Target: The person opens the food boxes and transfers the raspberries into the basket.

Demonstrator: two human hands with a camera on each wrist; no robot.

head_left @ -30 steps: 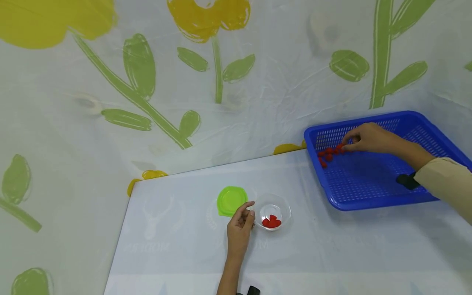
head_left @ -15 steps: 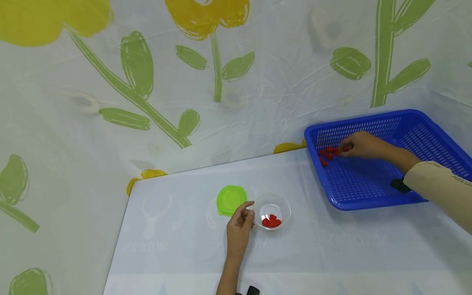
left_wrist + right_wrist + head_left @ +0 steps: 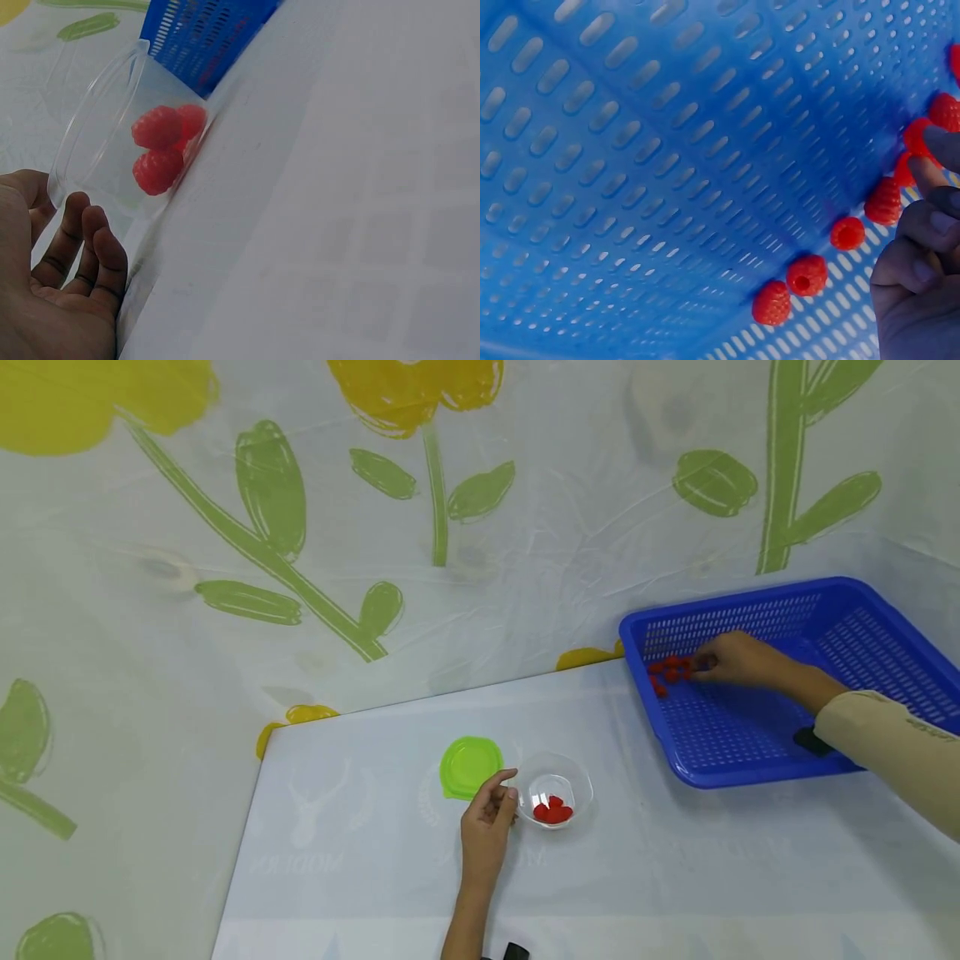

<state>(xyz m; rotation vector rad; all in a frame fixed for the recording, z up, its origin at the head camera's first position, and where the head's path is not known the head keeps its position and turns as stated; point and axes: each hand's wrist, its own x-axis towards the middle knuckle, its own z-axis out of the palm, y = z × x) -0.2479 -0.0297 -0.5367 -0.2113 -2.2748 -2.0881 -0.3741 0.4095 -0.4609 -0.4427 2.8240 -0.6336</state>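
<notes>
A clear plastic bowl (image 3: 573,777) stands on the white table with several red raspberries (image 3: 553,811) in its bottom. My left hand (image 3: 486,835) is at the bowl's left side, its thumb and index fingertips touching the rim, the other fingers loosely bent. In the left wrist view the raspberries (image 3: 157,171) show through the bowl wall. Reaching into the blue basket (image 3: 720,772), my right hand (image 3: 738,658) pinches a raspberry (image 3: 917,137) between thumb and index finger. More raspberries (image 3: 807,275) lie in a row along the basket's side.
A green square lid (image 3: 468,767) lies just behind the left hand, to the left of the bowl. The basket's raised rim surrounds the right hand. A flower-patterned sheet (image 3: 480,593) rises behind the table's back edge.
My right hand has shifted slightly down and left within the basket, its fingers staying at the raspberries. My left hand and the bowl have kept their place.
</notes>
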